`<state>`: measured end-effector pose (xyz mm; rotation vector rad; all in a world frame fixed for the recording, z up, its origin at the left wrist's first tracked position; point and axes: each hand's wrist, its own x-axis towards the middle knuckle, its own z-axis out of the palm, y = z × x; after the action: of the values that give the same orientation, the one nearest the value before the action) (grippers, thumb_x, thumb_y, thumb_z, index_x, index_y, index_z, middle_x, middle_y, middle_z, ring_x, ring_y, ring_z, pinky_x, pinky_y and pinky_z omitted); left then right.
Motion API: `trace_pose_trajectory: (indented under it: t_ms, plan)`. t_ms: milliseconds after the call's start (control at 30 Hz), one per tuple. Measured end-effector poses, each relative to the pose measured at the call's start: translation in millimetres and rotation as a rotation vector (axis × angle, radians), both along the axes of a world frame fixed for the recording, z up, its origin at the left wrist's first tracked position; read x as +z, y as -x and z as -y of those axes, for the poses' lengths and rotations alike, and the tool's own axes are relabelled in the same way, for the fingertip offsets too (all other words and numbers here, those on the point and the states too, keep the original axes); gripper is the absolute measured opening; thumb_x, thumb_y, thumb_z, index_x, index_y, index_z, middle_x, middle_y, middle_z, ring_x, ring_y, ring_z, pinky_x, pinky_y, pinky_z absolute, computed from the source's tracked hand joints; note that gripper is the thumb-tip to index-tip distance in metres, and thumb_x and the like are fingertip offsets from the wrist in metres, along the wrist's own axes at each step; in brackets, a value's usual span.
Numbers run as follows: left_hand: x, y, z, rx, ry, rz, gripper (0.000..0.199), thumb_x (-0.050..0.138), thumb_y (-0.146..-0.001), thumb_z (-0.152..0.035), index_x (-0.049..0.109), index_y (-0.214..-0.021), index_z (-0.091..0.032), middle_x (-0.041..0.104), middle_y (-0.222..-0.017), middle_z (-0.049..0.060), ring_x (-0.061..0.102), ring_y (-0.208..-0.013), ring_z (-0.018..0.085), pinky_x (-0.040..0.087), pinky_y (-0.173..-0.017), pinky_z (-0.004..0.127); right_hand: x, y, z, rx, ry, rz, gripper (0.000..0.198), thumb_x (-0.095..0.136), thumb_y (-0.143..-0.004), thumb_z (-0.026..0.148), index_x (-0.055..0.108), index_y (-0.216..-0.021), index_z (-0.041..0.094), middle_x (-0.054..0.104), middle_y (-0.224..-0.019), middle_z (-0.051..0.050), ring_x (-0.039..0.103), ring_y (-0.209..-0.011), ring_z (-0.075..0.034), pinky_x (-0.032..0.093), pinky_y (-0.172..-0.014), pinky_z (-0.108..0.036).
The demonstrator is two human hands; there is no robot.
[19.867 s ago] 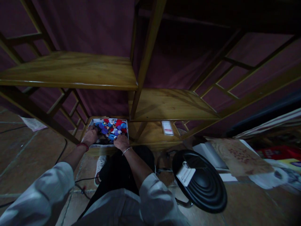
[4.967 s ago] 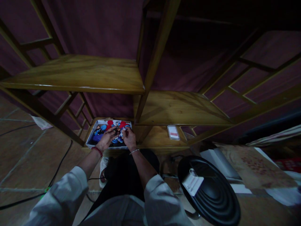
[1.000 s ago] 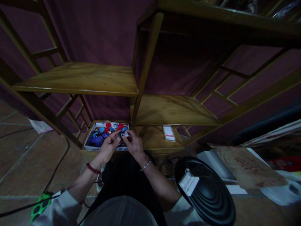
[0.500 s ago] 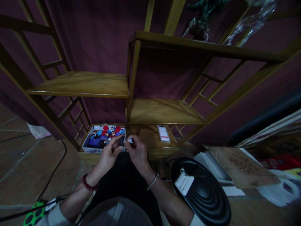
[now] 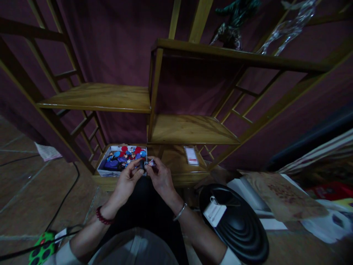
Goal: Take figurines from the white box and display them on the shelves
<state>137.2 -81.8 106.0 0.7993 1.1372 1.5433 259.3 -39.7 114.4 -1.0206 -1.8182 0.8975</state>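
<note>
Both hands meet above my lap, just in front of the wooden shelf unit. My left hand [image 5: 129, 177] is closed, its thumb and fingers pinching a small dark disc-like piece [image 5: 142, 164]. My right hand [image 5: 160, 175] is closed on a small figurine [image 5: 150, 162] with pale and coloured parts; its details are too small to tell. The two pieces touch or nearly touch; I cannot tell whether they are joined. Left of the hands, an open box [image 5: 110, 173] on the bottom shelf holds several red, blue and purple discs and small figures.
A white card [image 5: 191, 156], partly blurred, lies on the bottom shelf [image 5: 173, 162]. A black oval ridged object [image 5: 242, 228] with a tag stands at my right, near cardboard [image 5: 281, 193]. Cables [image 5: 63, 200] and a green item [image 5: 41, 250] are at the left. Sculptures [image 5: 231, 27] stand on the upper shelf.
The view has shifted slightly. My hands stay together at the same spot, and the dark piece appears turned a little between the left fingers.
</note>
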Motion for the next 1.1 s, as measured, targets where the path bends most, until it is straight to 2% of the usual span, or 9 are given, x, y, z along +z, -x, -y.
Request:
trace_pose_trajectory:
  t_ms: [200,367,467,667,833,1100]
  plan:
    - [-1.6,-3.9,-4.9,-0.001,0.010,0.043,0.042,0.070,-0.064,-0.019,0.061,-0.105,-0.018,0.064,-0.107,0.005,0.054,-0.105,0.021,0.040,-0.094,0.030,1.6,-9.7,-5.4,0.027,-0.055,0.060,0.026,0.048,-0.079,0.024,0.054,-0.105,0.020,0.064,-0.089,-0.004,0.061,-0.078,-0.016,0.049,-0.069,-0.026]
    - [-4.2,-8.0,-2.2,-0.075,0.032,0.188,0.041,0.069,-0.066,-0.020,0.060,-0.106,-0.018,0.064,-0.106,0.006,0.056,-0.102,0.021,0.043,-0.091,0.032,6.7,-19.5,-7.7,0.060,-0.018,0.041,0.021,0.051,-0.077,0.021,0.058,-0.097,0.021,0.064,-0.085,-0.002,0.061,-0.073,-0.013,0.050,-0.066,-0.024]
    - [-3.0,-9.6,-0.1,-0.115,0.015,0.250,0.038,0.067,-0.068,-0.021,0.060,-0.105,-0.019,0.063,-0.107,0.006,0.055,-0.103,0.021,0.044,-0.091,0.035,11.0,-22.5,-7.7,0.078,0.013,0.016,0.027,0.053,-0.076,0.021,0.055,-0.103,0.021,0.063,-0.084,0.000,0.061,-0.071,-0.012,0.050,-0.065,-0.023]
    - [-0.7,-9.1,0.2,-0.123,0.010,0.307,0.037,0.068,-0.068,-0.021,0.061,-0.104,-0.018,0.063,-0.106,0.006,0.054,-0.105,0.023,0.044,-0.092,0.037,16.3,-28.1,-9.8,0.147,-0.040,0.001,0.023,0.053,-0.076,0.021,0.059,-0.098,0.025,0.064,-0.092,0.001,0.061,-0.080,-0.013,0.048,-0.073,-0.025]
    - [1.4,-10.9,1.2,-0.129,0.021,0.351,0.036,0.068,-0.067,-0.020,0.062,-0.103,-0.017,0.062,-0.108,0.006,0.055,-0.103,0.023,0.044,-0.094,0.040,16.6,-33.8,-12.3,0.163,0.039,-0.052,0.022,0.056,-0.076,0.025,0.059,-0.097,0.024,0.064,-0.084,0.002,0.060,-0.073,-0.012,0.049,-0.066,-0.022]
    - [3.1,-13.5,-1.6,-0.141,0.047,0.379,0.033,0.068,-0.068,-0.020,0.063,-0.100,-0.015,0.062,-0.109,0.007,0.055,-0.104,0.024,0.043,-0.094,0.042,14.4,-38.6,-14.6,0.202,0.085,-0.070,0.020,0.055,-0.077,0.025,0.059,-0.096,0.023,0.062,-0.084,0.002,0.059,-0.074,-0.011,0.048,-0.067,-0.021]
